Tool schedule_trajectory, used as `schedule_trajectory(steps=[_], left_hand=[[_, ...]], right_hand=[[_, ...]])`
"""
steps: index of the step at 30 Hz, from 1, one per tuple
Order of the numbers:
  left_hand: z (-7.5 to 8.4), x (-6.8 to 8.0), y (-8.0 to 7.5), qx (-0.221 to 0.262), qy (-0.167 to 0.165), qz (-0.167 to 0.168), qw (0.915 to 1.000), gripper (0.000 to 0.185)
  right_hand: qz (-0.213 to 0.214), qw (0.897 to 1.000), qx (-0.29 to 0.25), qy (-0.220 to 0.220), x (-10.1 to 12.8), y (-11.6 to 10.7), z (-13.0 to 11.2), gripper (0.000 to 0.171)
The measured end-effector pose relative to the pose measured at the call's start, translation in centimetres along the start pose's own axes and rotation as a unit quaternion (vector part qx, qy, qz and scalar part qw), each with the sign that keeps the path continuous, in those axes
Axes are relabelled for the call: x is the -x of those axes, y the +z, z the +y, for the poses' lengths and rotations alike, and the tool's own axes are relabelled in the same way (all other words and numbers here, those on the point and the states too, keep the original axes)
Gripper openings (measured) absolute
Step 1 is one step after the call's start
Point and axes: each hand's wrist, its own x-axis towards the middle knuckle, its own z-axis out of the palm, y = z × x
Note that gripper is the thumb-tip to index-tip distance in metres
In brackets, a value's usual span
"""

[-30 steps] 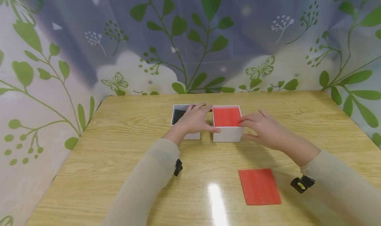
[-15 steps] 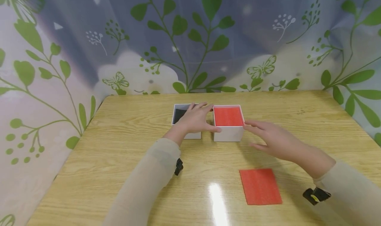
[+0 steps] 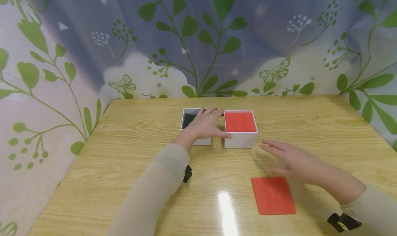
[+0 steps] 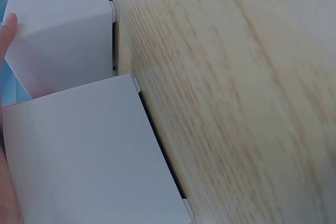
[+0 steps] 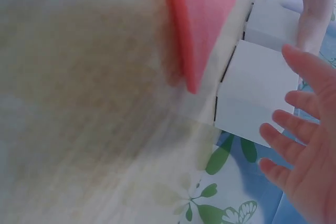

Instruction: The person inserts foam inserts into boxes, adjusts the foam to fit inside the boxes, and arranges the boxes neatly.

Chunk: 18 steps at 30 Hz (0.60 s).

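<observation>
Two white open-topped boxes stand side by side. The right box [image 3: 240, 140] has a red square piece [image 3: 238, 121] inside its rim; dark material [image 3: 188, 120] shows in the left box [image 3: 202, 141]. My left hand [image 3: 205, 124] reaches over the left box and holds the right one's left side, thumb [image 4: 7, 29] at the front wall and fingertips by the far corner. Apart from the boxes, my right hand [image 3: 301, 163] has its fingers spread with nothing in them. Just below it lies a flat red square [image 3: 274, 196], also seen large in the right wrist view.
Both boxes stand towards the back of a wooden table [image 3: 136, 153]. A curtain [image 3: 167, 22] printed with leaves and butterflies hangs behind and along the sides. Dark wrist devices, such as the right one [image 3: 344, 222], sit under the sleeves.
My right hand has drawn away from the right box's rim, moving right and towards me, near the loose red square. The left hand has kept its place on the box.
</observation>
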Motion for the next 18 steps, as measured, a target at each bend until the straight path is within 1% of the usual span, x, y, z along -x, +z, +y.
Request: schedule_trajectory(steps=[4, 8, 13, 18], left_hand=[[0.0, -0.1, 0.1, -0.004, 0.002, 0.002, 1.0000, 0.102], [0.0, -0.1, 0.1, 0.000, 0.002, -0.001, 1.0000, 0.102], [0.0, -0.1, 0.0, -0.001, 0.002, 0.000, 1.0000, 0.102], [0.1, -0.1, 0.1, -0.001, 0.000, -0.001, 1.0000, 0.102]], right_hand=[[-0.038, 0.999, -0.012, 0.012, 1.0, 0.5, -0.3, 0.071], [-0.054, 0.998, -0.015, 0.007, 1.9, 1.2, -0.6, 0.077], [-0.089, 0.996, -0.028, 0.011, 2.9, 2.0, -1.0, 0.084], [-0.113, 0.993, -0.044, 0.012, 3.5, 2.6, -1.5, 0.086]])
